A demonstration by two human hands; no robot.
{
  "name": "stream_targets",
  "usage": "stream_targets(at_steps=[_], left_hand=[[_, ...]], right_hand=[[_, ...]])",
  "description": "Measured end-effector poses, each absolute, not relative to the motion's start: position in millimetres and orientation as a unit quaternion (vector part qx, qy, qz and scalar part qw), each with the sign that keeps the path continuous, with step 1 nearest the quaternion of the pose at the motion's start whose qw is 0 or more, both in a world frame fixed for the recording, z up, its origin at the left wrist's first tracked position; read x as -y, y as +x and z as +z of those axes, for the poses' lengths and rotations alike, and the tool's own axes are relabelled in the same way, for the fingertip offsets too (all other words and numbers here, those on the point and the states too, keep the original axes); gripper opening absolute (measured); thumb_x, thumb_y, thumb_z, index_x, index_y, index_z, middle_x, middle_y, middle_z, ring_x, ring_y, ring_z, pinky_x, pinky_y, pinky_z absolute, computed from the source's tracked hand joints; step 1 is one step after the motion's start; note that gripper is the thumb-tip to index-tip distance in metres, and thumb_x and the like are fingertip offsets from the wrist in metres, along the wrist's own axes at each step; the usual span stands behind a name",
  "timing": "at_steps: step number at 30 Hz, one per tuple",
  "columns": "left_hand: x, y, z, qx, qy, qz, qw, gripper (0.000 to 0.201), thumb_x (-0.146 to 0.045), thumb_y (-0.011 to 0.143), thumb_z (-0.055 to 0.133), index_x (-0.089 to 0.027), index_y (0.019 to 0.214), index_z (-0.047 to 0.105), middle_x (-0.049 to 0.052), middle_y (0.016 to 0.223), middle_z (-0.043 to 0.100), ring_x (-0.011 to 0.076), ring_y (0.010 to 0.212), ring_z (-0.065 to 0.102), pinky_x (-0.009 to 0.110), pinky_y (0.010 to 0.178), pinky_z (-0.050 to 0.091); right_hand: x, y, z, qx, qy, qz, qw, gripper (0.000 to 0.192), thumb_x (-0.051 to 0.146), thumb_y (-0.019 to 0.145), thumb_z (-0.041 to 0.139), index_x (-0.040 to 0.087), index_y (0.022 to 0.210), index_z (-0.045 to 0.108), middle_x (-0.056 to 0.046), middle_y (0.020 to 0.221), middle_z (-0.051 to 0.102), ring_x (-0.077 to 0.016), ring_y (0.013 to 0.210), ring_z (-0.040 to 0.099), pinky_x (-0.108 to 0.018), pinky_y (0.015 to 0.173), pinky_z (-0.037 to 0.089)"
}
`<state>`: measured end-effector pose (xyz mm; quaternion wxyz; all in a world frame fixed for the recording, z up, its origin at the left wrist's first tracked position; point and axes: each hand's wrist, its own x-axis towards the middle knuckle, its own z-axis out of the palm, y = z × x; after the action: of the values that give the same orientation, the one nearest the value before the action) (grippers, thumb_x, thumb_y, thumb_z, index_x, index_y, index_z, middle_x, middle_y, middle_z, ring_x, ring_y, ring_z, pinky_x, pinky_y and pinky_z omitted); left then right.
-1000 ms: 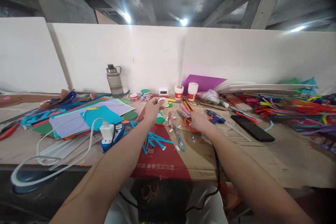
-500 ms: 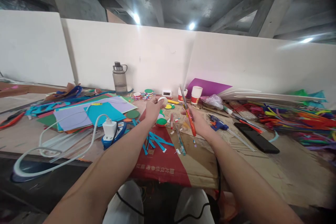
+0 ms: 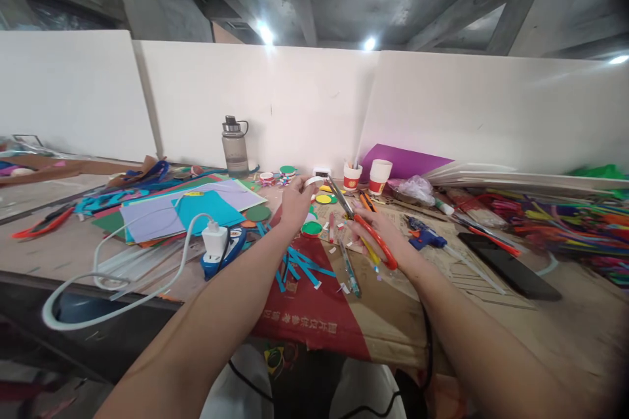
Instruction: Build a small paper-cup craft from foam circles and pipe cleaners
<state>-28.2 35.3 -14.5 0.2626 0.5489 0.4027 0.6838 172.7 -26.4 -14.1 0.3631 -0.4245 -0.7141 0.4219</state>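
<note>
My left hand (image 3: 297,201) is closed, pinching a curved white strip (image 3: 316,180) that looks like paper, near the middle of the table. Scissors (image 3: 379,243) with orange-red handles and some yellow are in my right hand (image 3: 388,230). Their blades point away from me and up to the left, with the tips at the strip's right end; whether they touch it I cannot tell. Below the hands lie a green disc (image 3: 312,229), a yellow disc (image 3: 323,199), blue strips (image 3: 307,266) and a pen (image 3: 350,268).
Coloured sheets (image 3: 209,209) and a white plug (image 3: 215,239) with a looping cable are on the left. A bottle (image 3: 235,147) and paper cups (image 3: 380,177) stand at the back. On the right are a blue glue gun (image 3: 426,236), a black phone (image 3: 508,266) and colourful pipe cleaners (image 3: 535,222).
The scissors have swung from nearly upright to a leftward slant, their tips now at the white strip. The head view has turned slightly left.
</note>
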Motion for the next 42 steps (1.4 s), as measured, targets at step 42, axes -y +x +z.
stream_targets(at_steps=[42], left_hand=[[-30.5, -23.3, -18.8, -0.439, 0.604, 0.625, 0.228, 0.021, -0.032, 0.077, 0.067, -0.018, 0.091, 0.074, 0.004, 0.086, 0.072, 0.0177, 0.080, 0.062, 0.027, 0.071, 0.048]], right_hand=[[44.2, 162.7, -4.0, 0.678, -0.446, 0.469, 0.348, 0.032, 0.049, 0.077, 0.064, 0.022, 0.068, 0.050, 0.004, 0.050, 0.050, -0.0094, 0.033, 0.044, -0.020, 0.027, 0.032]])
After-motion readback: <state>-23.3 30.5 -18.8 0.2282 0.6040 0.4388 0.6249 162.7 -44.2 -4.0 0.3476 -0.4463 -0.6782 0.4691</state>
